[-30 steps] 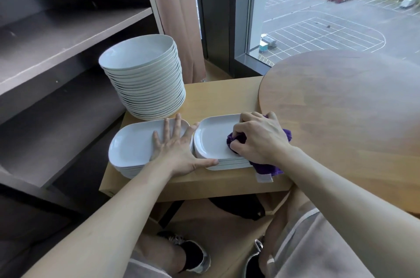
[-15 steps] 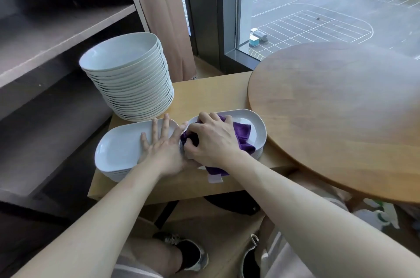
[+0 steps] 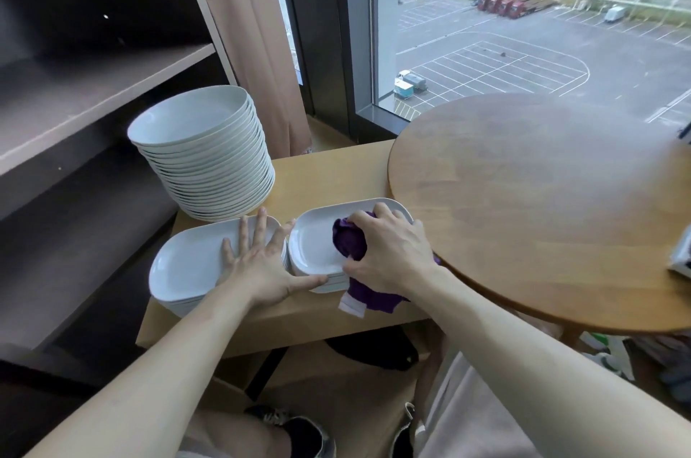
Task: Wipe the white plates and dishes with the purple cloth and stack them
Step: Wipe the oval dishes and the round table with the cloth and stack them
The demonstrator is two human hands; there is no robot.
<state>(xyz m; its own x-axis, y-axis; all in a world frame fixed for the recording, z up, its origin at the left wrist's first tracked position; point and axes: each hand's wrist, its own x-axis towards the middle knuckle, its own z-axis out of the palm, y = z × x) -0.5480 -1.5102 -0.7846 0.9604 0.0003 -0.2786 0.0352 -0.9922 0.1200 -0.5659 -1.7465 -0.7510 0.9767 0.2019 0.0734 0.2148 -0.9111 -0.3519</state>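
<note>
Two short stacks of white oblong dishes lie side by side on a low wooden table [image 3: 336, 173]. My left hand [image 3: 258, 263] rests flat, fingers spread, on the left dish stack [image 3: 187, 266], its thumb touching the near edge of the right stack. My right hand [image 3: 389, 252] grips the bunched purple cloth [image 3: 349, 240] and presses it onto the top dish of the right stack [image 3: 314, 244]. A tail of the cloth with a white label hangs over the table's front edge. A tall stack of round white plates [image 3: 205, 158] stands behind the left dishes.
A round wooden tabletop [image 3: 542, 203] overlaps the low table on the right, close to my right hand. Dark shelving [image 3: 74, 102] fills the left side. A curtain and a window stand behind. My legs and shoes show below the table.
My right hand slid the cloth to the dish's left end and has now come back toward the middle-right. My left hand has stayed flat on the left stack.
</note>
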